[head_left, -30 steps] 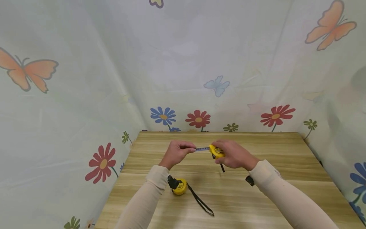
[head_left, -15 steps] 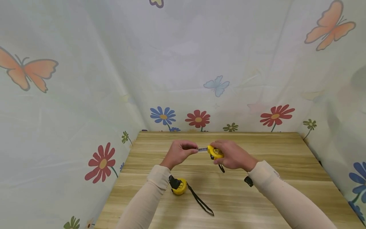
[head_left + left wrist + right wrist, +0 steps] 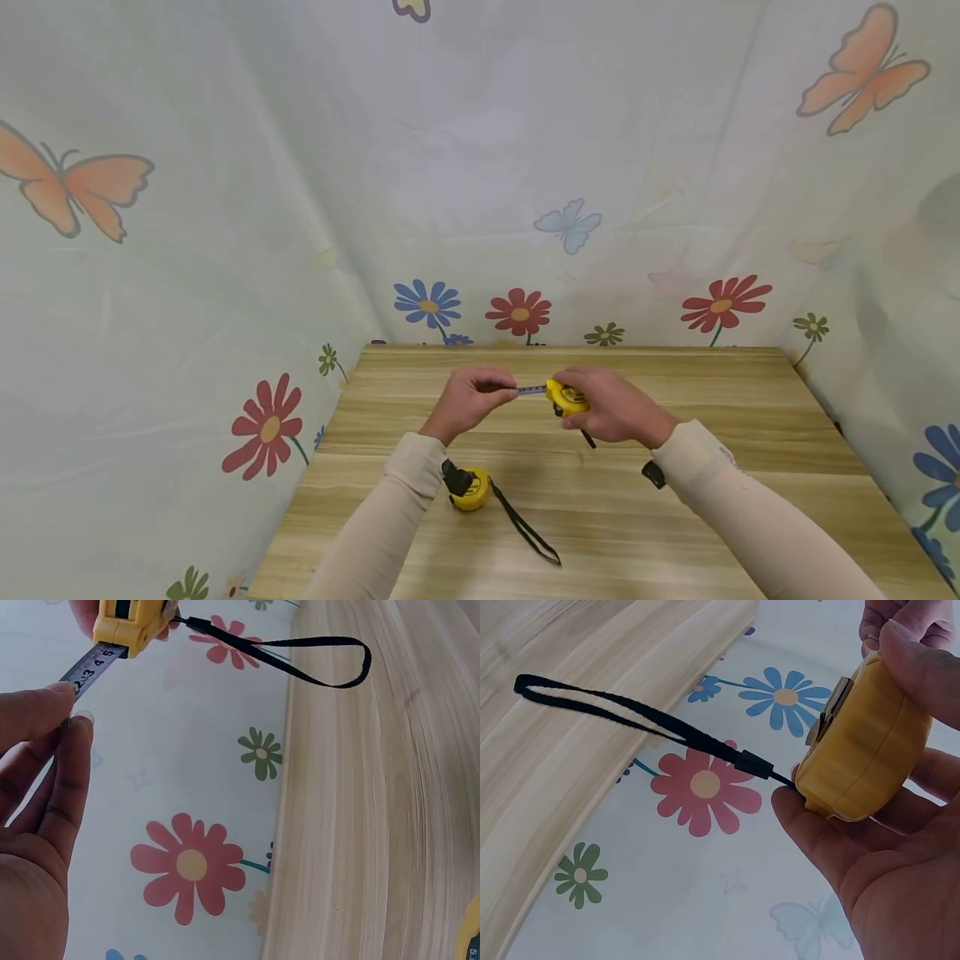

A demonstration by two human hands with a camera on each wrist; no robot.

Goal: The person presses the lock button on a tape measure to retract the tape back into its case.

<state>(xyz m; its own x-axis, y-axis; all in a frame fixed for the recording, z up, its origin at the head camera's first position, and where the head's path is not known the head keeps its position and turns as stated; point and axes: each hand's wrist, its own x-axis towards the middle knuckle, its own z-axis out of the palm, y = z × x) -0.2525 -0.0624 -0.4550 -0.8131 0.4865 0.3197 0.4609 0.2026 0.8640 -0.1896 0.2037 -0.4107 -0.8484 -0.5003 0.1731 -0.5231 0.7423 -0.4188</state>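
My right hand (image 3: 617, 406) grips a yellow tape measure (image 3: 570, 398) by its case, above the table; the right wrist view shows thumb and fingers around the yellow case (image 3: 870, 742). From the case a short length of metal blade (image 3: 532, 389) sticks out to the left. My left hand (image 3: 468, 400) pinches the blade's free end between thumb and finger. Figures up to about 5 show on the blade (image 3: 94, 669) in the left wrist view. A black wrist strap (image 3: 622, 709) hangs from the case. The blade's tip is hidden by my left fingers.
A second yellow tape measure (image 3: 471, 490) lies on the wooden table (image 3: 660, 533) near my left wrist, partly covered by the wrist camera. Its black strap (image 3: 525, 525) trails to the right. A flower-printed curtain (image 3: 480, 167) surrounds the table's back and sides.
The exposed blade became a little shorter, then slightly longer again, as the case shifted left and then right. The strap under the held case swings. Both hands keep their hold.
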